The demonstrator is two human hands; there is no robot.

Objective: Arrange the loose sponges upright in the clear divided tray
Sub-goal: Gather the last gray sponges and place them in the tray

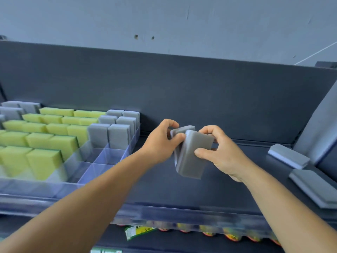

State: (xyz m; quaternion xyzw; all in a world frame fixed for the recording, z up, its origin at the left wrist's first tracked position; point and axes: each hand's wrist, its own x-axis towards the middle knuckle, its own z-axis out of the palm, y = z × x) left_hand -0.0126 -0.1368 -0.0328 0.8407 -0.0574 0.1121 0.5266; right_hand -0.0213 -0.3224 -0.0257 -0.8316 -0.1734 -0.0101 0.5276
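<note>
Both hands are holding two grey sponges up in the air, pressed flat together. The left hand is pinching the top corner, and the right hand is wrapping its fingers round the other side. The sponges look light and squishy, so a soft squeeze on the wide flat sides should be best. Left of the grip, the tray is holding six grey sponges standing up beside rows of yellow sponges, with some slots free near the front. Right of the grip, two more loose sponges are lying flat on the shelf.
</note>
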